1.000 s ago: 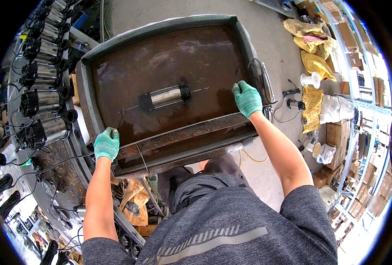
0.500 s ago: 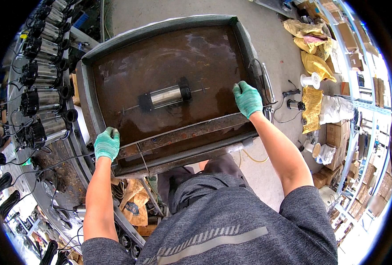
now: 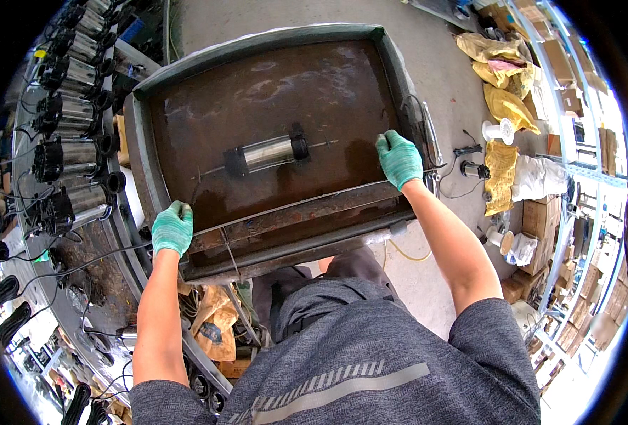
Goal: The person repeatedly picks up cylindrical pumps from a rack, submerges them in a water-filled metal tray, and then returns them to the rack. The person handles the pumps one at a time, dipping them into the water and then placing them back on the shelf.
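My left hand (image 3: 173,228), in a green glove, is closed at the left end of a flat crossbar (image 3: 292,210) over the near part of a dark metal tank (image 3: 261,47). My right hand (image 3: 399,160), gloved alike, is closed near the crossbar's right end, with its fingers over the tank. What either hand grips is hidden under the fingers. Between them, apart from both hands, a silver cylindrical pump motor (image 3: 268,153) with black ends lies in the tank's brown liquid (image 3: 257,99). A thin rod sticks out at each end of it.
On the left, a bench holds a row of similar motors (image 3: 73,160) with black cables. A cable runs to the tank's left side. To the right, yellow sacks (image 3: 499,173), white spools (image 3: 497,130), a small motor (image 3: 474,169) and cartons (image 3: 540,219) lie beside blue shelving (image 3: 597,170).
The reflections on the liquid have shifted. Both gloved hands stay closed in nearly the same places, and the motor looks almost unmoved.
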